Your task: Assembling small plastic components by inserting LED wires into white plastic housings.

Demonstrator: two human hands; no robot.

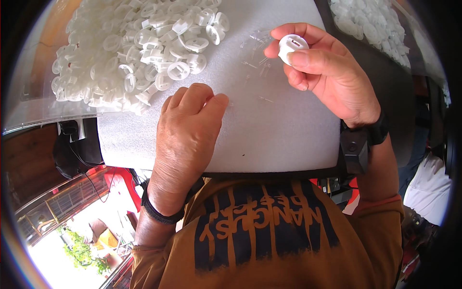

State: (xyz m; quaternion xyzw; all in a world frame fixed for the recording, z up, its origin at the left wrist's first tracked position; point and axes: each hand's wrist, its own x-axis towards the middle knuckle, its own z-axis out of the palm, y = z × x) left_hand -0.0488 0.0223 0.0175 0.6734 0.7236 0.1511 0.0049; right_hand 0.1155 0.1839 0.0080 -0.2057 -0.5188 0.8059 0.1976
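Note:
Between thumb and fingers, my right hand point(337, 72) holds up a small round white plastic cap point(290, 44) with a slot in its face. My left hand point(187, 127) is lower and to the left, its back showing and its fingers curled together. Whatever the left fingertips pinch, if anything, is hidden. Both hands are over a white foam sheet point(274, 144). Thin clear plastic slivers point(263, 65) lie scattered on the foam beside the right fingers. A large heap of white ring-shaped plastic parts point(144, 48) spreads just beyond my left hand.
Another pile of whitish plastic parts point(370, 29) sits at the far right, past a dark gap along the foam's edge. A black bag-like object point(70, 149) with a cord hangs at the left. White cloth point(428, 190) shows at the lower right.

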